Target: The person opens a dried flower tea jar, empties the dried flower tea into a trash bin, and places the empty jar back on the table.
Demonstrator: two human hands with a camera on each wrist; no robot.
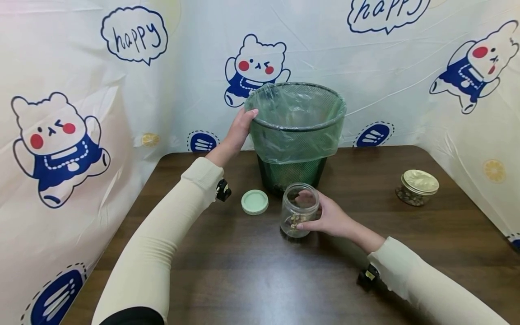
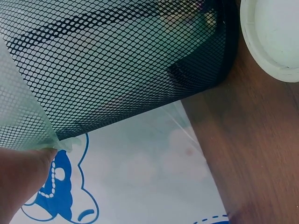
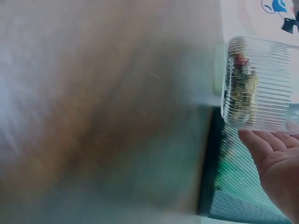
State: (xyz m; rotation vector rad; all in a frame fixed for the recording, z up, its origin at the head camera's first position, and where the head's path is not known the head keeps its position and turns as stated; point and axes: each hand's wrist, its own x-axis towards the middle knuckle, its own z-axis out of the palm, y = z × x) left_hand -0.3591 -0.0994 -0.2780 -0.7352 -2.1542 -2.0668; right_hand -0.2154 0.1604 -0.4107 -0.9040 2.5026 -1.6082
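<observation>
At the back of the table stands a dark mesh wastebasket (image 1: 290,171), upright, with a translucent green bag (image 1: 298,144) folded over its rim. My left hand (image 1: 237,131) grips the basket's left rim through the bag; most of its fingers are hidden. My right hand (image 1: 333,216) holds a clear, lidless jar (image 3: 261,84) from the right, thumb in front, just before the basket. Some small yellowish-brown dried pieces (image 3: 243,86) lie in the bottom of the jar, with a reddish bit among them. A pale green round lid (image 1: 254,201) rests on the table between my two arms.
A short clear jar with a gold lid (image 1: 417,186) and dark contents stands at the table's right. The brown table (image 1: 227,266) reaches back to a printed cloth (image 1: 195,67) that hangs behind and along both sides.
</observation>
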